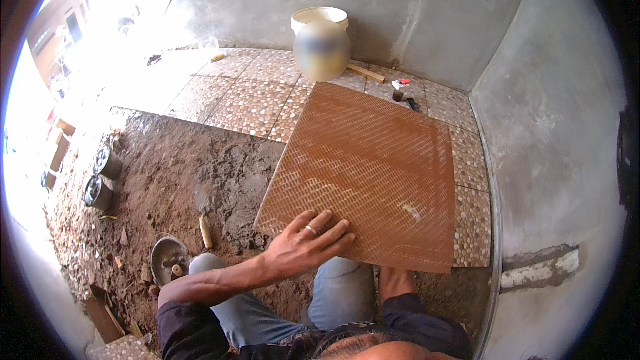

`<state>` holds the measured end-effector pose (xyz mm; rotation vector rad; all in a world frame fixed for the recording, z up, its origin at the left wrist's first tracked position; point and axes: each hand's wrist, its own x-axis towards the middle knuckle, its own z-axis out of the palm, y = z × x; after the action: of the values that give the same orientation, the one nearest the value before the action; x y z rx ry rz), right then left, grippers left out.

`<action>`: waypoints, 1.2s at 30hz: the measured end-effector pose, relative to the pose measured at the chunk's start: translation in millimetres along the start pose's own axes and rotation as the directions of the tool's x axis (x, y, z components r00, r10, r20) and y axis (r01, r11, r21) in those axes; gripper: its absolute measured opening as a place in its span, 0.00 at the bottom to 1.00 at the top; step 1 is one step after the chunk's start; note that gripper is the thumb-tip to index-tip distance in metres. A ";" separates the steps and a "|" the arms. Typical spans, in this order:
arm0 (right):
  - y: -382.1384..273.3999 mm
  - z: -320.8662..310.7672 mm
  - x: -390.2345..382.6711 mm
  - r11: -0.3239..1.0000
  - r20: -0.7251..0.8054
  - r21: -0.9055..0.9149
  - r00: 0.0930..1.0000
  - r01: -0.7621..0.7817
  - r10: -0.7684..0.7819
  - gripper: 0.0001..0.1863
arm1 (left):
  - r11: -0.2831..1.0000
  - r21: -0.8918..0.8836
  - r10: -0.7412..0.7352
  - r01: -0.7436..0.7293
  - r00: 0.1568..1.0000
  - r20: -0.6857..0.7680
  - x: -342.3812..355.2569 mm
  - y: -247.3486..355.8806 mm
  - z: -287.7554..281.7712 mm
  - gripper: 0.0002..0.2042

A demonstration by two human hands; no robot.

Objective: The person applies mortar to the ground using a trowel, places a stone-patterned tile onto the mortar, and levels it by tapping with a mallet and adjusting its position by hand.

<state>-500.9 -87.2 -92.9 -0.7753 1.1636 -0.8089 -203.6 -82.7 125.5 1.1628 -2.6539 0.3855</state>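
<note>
Head-worn fisheye view, downward from close above the hands [310, 239].

White bucket [320, 15], gray wall [460, 33], 2 dark pots [103, 198]

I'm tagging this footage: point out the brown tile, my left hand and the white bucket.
Brown tile [370, 173], head view: middle of its patterned face.
Left hand [301, 243], head view: its back.
White bucket [320, 13], head view: inner wall.
</note>
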 end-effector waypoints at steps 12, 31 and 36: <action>3.6 15.2 11.9 0.996 0.063 -0.080 0.997 -0.028 0.033 0.45 | 0.998 -0.016 -0.063 0.063 0.998 0.015 5.5 55.2 1.4 0.26; -144.7 20.5 125.6 0.662 -0.310 -0.331 0.585 0.672 -0.749 0.45 | 0.783 -0.551 -0.077 -0.289 0.834 -0.547 -28.1 -74.6 21.8 0.12; -200.0 -1.3 159.4 0.473 -0.377 -0.405 0.329 0.783 -0.866 0.45 | 0.612 -0.736 -0.351 -0.288 0.735 -0.580 4.2 -69.7 -11.9 0.10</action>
<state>-498.7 -324.2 3.4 -1.3839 1.2992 -1.9574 -153.5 -127.2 148.5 0.5725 -1.7469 -0.3435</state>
